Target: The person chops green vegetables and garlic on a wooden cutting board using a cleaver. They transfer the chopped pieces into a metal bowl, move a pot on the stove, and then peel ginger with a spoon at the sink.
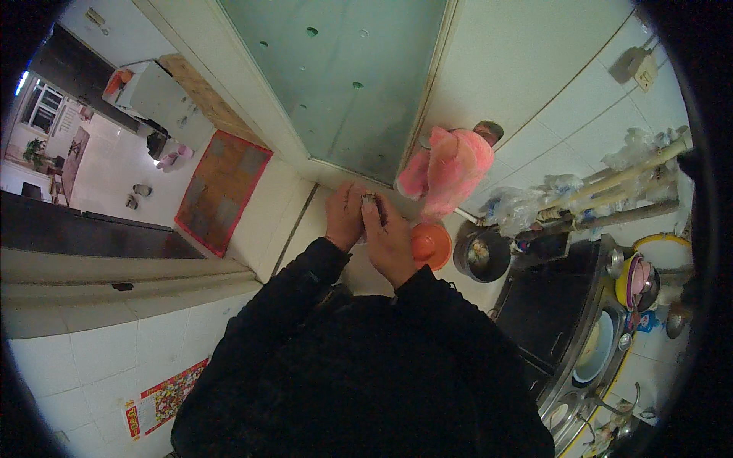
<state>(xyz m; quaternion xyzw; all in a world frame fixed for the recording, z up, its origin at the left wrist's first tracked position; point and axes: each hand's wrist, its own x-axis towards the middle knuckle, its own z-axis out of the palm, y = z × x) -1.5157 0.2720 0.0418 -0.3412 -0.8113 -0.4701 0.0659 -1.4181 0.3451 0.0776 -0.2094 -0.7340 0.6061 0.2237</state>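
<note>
My left hand (343, 214) and my right hand (389, 240) are held together in front of my chest, fingers curled and touching. The right thumb points away from me along the join between them. A small dark patch shows beside that thumb. Whether it is a held thing or shadow, I cannot tell. Both wrists come out of the black sleeves of a jacket (366, 378). Lower down, just right of the right hand, is an orange plastic basin (432, 246). A dark pot (484, 255) with pale scraps inside stands beside it.
Ahead is a frosted glass door panel (343, 74), with a pink towel (458, 166) hanging at its right. A sink counter (572, 395) holding a light-blue basin (601, 349) runs along the right. Leftward, a red-edged mat (223, 189) lies by a doorway.
</note>
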